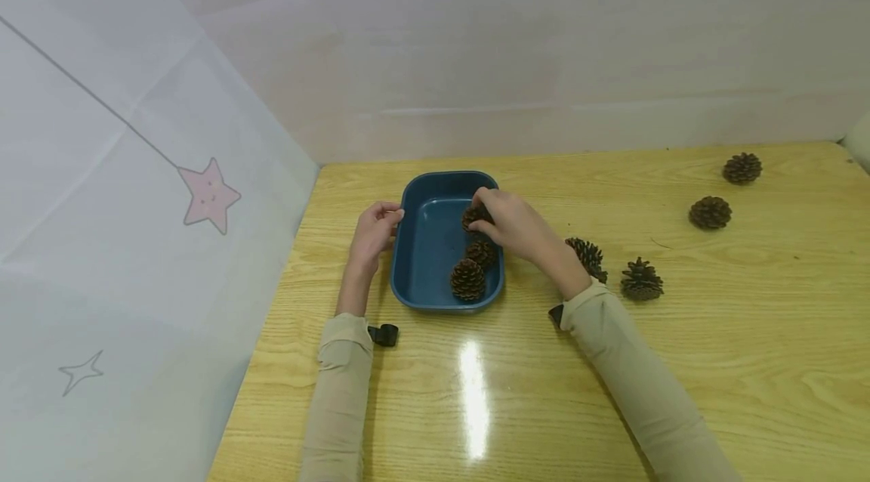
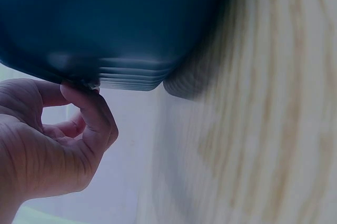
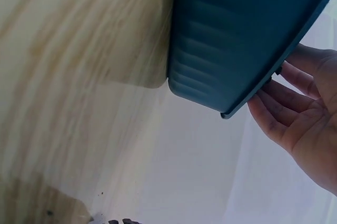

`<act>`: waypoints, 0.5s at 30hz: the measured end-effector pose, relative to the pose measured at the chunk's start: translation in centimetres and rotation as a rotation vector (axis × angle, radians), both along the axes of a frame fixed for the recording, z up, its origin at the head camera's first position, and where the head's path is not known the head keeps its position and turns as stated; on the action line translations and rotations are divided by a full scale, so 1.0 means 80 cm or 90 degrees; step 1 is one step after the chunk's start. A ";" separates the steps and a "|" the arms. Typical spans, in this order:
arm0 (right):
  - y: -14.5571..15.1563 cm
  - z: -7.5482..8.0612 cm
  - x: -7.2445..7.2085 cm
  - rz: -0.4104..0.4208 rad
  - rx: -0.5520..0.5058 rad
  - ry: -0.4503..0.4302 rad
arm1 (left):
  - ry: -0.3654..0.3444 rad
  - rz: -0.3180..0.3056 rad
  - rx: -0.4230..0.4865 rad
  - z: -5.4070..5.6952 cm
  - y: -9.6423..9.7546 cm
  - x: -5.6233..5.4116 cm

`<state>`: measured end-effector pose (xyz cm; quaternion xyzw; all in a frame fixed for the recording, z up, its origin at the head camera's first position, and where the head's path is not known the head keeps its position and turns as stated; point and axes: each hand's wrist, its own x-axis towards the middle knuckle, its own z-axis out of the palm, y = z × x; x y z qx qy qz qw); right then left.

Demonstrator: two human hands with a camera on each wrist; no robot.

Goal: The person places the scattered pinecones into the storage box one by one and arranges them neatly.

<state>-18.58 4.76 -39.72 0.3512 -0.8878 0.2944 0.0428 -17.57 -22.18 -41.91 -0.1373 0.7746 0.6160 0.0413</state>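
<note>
A blue rectangular tray (image 1: 428, 240) with raised walls stands on the table, several brown pine cones along its right side. My left hand (image 1: 377, 230) pinches the tray's left rim; in the left wrist view the thumb and fingers of the left hand (image 2: 68, 129) meet at that edge. Over the right rim reaches my right hand (image 1: 513, 221), its fingers round a pine cone (image 1: 469, 218) inside the tray. Nearer the front lie a pine cone (image 1: 480, 252) and another pine cone (image 1: 467, 279). From below, the right wrist view shows the right hand (image 3: 300, 103) at the rim; the tray wall mostly hides its cone.
Right of the tray, a pine cone (image 1: 587, 257) lies partly behind the right forearm, beside an upright pine cone (image 1: 641, 280). Farther right are a pine cone (image 1: 710, 213) and a pine cone (image 1: 742, 168). A white sheet (image 1: 476, 51) hangs behind the wooden table (image 1: 544, 406).
</note>
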 end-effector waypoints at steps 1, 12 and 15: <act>0.000 -0.001 0.000 0.001 0.001 0.000 | -0.001 0.000 0.000 0.000 0.000 0.000; -0.003 -0.004 0.001 0.000 0.034 -0.013 | -0.003 0.002 0.000 -0.001 0.000 -0.001; -0.004 -0.004 0.001 -0.003 0.049 -0.014 | -0.001 0.002 -0.002 -0.001 0.000 -0.001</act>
